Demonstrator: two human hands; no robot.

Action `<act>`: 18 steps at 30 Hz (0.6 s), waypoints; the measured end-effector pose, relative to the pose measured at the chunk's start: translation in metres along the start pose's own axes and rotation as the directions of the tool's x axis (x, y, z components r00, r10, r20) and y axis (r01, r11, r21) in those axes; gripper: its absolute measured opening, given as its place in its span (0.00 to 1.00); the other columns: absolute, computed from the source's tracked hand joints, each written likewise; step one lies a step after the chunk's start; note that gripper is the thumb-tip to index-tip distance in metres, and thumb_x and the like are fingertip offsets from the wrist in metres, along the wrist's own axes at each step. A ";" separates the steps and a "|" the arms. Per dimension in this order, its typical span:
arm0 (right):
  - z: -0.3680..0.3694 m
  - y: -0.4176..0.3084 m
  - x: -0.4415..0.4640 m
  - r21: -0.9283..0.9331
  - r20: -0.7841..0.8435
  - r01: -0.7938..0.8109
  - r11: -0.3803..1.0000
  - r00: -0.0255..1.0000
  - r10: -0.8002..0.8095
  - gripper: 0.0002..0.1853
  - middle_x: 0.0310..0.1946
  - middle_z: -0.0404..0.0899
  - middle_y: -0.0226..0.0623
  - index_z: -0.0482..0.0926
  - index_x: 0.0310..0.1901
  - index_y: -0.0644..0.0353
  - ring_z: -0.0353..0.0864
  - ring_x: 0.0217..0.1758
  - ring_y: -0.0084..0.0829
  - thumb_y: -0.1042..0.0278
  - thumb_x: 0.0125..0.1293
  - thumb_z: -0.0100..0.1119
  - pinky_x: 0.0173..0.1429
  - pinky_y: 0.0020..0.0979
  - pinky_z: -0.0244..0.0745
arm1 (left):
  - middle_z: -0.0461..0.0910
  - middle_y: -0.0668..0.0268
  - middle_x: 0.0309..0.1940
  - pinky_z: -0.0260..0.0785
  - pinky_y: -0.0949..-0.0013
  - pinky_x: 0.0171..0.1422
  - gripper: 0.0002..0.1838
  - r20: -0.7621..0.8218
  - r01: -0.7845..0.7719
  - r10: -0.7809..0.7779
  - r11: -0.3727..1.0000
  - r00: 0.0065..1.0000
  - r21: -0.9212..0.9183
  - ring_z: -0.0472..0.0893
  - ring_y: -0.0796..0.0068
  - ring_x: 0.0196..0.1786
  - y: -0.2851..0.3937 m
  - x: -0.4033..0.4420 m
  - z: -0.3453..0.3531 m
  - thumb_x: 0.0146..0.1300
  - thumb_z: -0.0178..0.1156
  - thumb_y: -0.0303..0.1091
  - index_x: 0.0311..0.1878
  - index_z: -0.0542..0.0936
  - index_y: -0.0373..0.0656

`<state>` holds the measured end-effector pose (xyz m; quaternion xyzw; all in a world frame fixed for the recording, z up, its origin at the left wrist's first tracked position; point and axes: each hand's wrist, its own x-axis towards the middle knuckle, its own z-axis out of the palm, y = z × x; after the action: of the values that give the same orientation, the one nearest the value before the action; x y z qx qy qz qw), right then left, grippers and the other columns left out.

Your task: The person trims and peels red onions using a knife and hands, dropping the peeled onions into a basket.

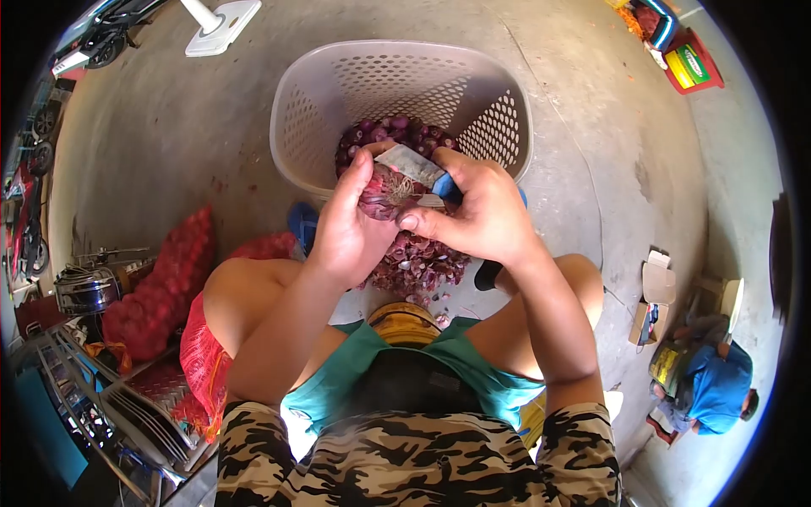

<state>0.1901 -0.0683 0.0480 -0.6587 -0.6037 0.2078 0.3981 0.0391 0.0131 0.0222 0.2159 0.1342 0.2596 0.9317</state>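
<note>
Above the basket's near edge, my left hand is closed around a red onion, its stringy roots turned toward my other hand. My right hand grips a knife with a broad grey blade and a blue handle. The blade lies close against the onion's upper side; whether it cuts in cannot be made out. Beyond my hands, purple onions lie in a perforated plastic basket. Below them, onion skins are heaped on the floor between my legs.
Red mesh sacks stand on the left beside metal racks. A blue slipper is near my left knee. An open cardboard box sits on the right, near a seated person in a blue shirt. A red bucket stands by the wall.
</note>
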 end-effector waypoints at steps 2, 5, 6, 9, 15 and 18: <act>0.003 -0.001 0.001 -0.052 0.014 -0.028 0.998 0.999 0.029 0.31 0.13 0.72 0.46 0.75 0.28 0.66 0.77 0.20 0.47 0.38 0.46 0.69 0.26 0.40 0.71 | 0.77 0.63 0.49 0.67 0.62 0.59 0.25 0.010 -0.046 0.046 0.998 0.999 0.047 0.76 0.69 0.52 0.000 -0.001 -0.002 0.72 0.38 0.52 0.57 0.69 0.41; 0.006 -0.002 0.004 -0.077 0.017 -0.049 0.996 0.999 0.050 0.32 0.13 0.71 0.46 0.75 0.26 0.65 0.77 0.19 0.47 0.37 0.45 0.68 0.25 0.41 0.71 | 0.76 0.63 0.49 0.66 0.62 0.59 0.27 0.008 -0.165 0.167 0.970 0.986 0.177 0.75 0.69 0.52 -0.002 -0.003 -0.002 0.73 0.35 0.55 0.56 0.68 0.41; 0.006 -0.002 0.004 -0.072 0.030 -0.049 0.996 0.998 0.051 0.32 0.13 0.72 0.46 0.75 0.25 0.66 0.77 0.19 0.47 0.37 0.45 0.68 0.25 0.41 0.71 | 0.76 0.63 0.49 0.66 0.62 0.59 0.28 0.009 -0.203 0.209 0.939 0.978 0.276 0.75 0.69 0.52 -0.001 -0.003 -0.001 0.72 0.34 0.56 0.56 0.68 0.41; 0.012 -0.001 0.005 -0.065 0.034 -0.044 0.997 0.998 0.047 0.31 0.13 0.72 0.47 0.75 0.25 0.66 0.77 0.19 0.47 0.37 0.46 0.68 0.25 0.41 0.71 | 0.75 0.62 0.48 0.65 0.61 0.59 0.29 0.010 -0.242 0.251 0.919 0.968 0.311 0.75 0.69 0.52 -0.002 -0.005 -0.005 0.72 0.32 0.58 0.55 0.68 0.41; 0.023 0.004 0.005 -0.024 -0.009 0.008 1.000 1.000 -0.008 0.30 0.13 0.71 0.47 0.76 0.26 0.67 0.77 0.20 0.47 0.40 0.47 0.68 0.25 0.41 0.71 | 0.74 0.60 0.48 0.65 0.61 0.59 0.30 -0.062 -0.244 0.269 0.933 0.961 0.264 0.74 0.69 0.51 -0.006 -0.008 -0.002 0.72 0.31 0.59 0.54 0.68 0.41; 0.028 0.007 0.005 0.018 0.008 0.014 1.000 1.000 -0.014 0.28 0.13 0.71 0.47 0.77 0.27 0.67 0.77 0.20 0.48 0.42 0.49 0.68 0.25 0.41 0.71 | 0.73 0.59 0.46 0.64 0.62 0.58 0.30 -0.050 -0.268 0.297 0.912 0.953 0.310 0.73 0.68 0.50 -0.005 -0.008 -0.003 0.72 0.31 0.59 0.52 0.68 0.40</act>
<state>0.1742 -0.0559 0.0268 -0.6501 -0.6081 0.2128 0.4030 0.0337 0.0062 0.0178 0.3593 0.1838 0.3783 0.8331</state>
